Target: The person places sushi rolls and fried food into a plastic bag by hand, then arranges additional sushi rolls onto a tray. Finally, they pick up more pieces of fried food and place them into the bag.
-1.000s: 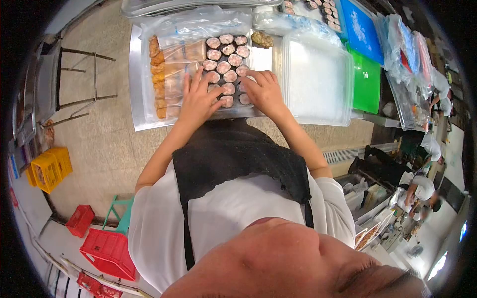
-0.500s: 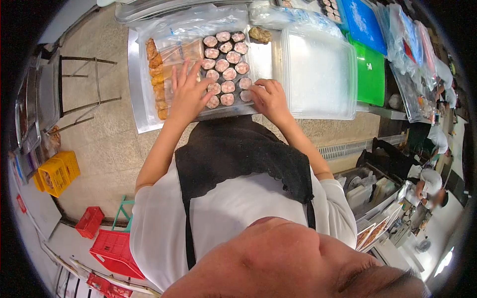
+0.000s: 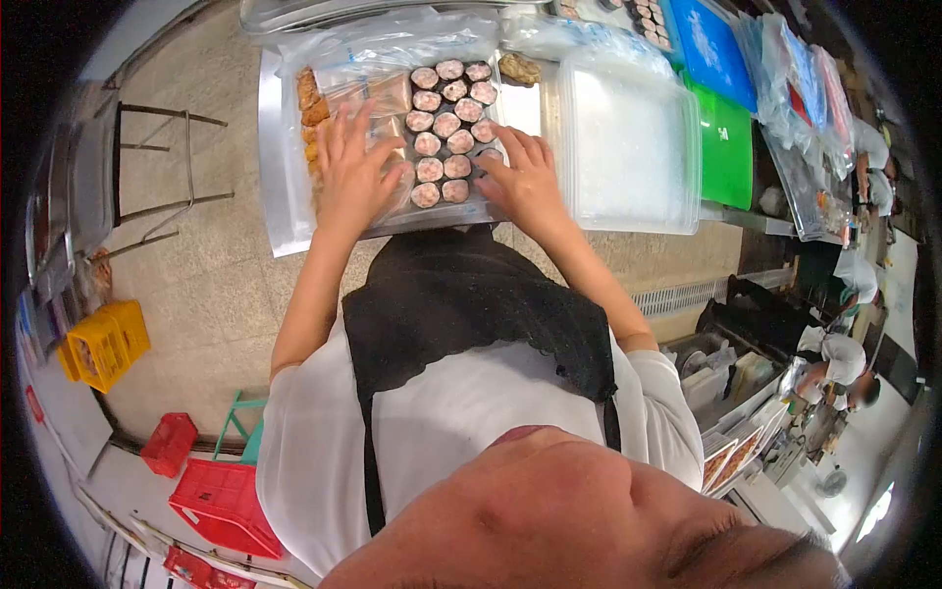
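From the head camera, a clear tray of sliced rolls (image 3: 446,133) sits on the steel table (image 3: 273,147). The left hand (image 3: 355,177) lies flat, fingers spread, on the plastic bag (image 3: 368,93) left of the rolls. The right hand (image 3: 525,182), fingers loose, seems to touch the tray's right edge, grasping nothing

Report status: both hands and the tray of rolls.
Left hand flat on bagged food. Right hand at edge of sliced rolls. Nothing blocking; clear container sits alongside.
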`<state>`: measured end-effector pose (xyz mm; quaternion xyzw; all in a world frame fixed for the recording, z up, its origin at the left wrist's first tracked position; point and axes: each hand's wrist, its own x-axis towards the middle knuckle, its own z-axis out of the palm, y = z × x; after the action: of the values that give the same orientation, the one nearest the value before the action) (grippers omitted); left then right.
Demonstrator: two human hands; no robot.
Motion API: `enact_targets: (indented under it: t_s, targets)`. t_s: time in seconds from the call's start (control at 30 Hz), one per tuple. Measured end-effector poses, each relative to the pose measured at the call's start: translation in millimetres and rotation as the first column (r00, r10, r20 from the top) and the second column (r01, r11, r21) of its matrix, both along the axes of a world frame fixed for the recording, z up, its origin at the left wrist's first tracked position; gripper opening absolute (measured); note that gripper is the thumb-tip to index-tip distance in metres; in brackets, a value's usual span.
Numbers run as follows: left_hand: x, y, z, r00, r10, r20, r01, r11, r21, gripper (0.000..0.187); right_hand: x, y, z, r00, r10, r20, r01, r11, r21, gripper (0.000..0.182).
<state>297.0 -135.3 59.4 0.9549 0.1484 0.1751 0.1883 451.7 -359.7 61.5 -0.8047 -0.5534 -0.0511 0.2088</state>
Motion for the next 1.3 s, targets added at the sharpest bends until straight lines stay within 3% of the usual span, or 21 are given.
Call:
enact_targets:
  t_s: [0.07, 0.27, 0.57, 0.77, 0.97, 1.07, 1.17, 1.3]
  targets:
    - [-3, 0, -1, 1.000, -0.001, 0.018, 0.001, 1.000, 0.009, 0.029, -10, 11, 2, 1.000, 0.013, -0.012, -0.012, 0.999, 0.043, 0.032]
    - [-15, 1, -2, 1.000, 0.011, -0.021, -0.011, 1.000, -0.018, 0.031, -16, 13, -21, 0.998, 0.002, -0.068, -0.004, 0.999, -0.036, 0.033]
    - [-13, 6, -5, 1.000, -0.005, 0.014, 0.005, 1.000, 0.027, 0.034, -43, 32, -30, 0.967, 0.254, -0.018, -0.251, 0.963, 0.101, 0.023]
    - [28, -2, 2, 0.991, -0.092, 0.095, 0.089, 0.995, 0.035, 0.028, -44, 26, -31, 0.966, 0.254, -0.041, -0.253, 0.967, 0.023, 0.025]
    - [52, -5, -22, 0.989, -0.133, -0.060, 0.139, 0.984, 0.114, 0.031, -36, 24, -29, 0.965, 0.247, -0.088, -0.242, 0.968, 0.069, 0.032]
    - [52, -4, -19, 0.988, -0.133, -0.083, 0.139, 0.988, 0.073, 0.031, -27, 26, -19, 0.985, 0.135, -0.103, -0.127, 0.988, 0.086, 0.041]
    - [52, -6, -17, 0.989, -0.118, -0.090, 0.124, 0.990, 0.062, 0.030, -19, 26, -23, 0.989, 0.121, -0.082, -0.115, 0.991, 0.068, 0.049]
    - [51, -10, -14, 0.991, -0.084, -0.105, 0.090, 0.995, 0.050, 0.029, -5, 23, -25, 0.982, 0.144, -0.125, -0.155, 0.985, -0.081, 0.054]
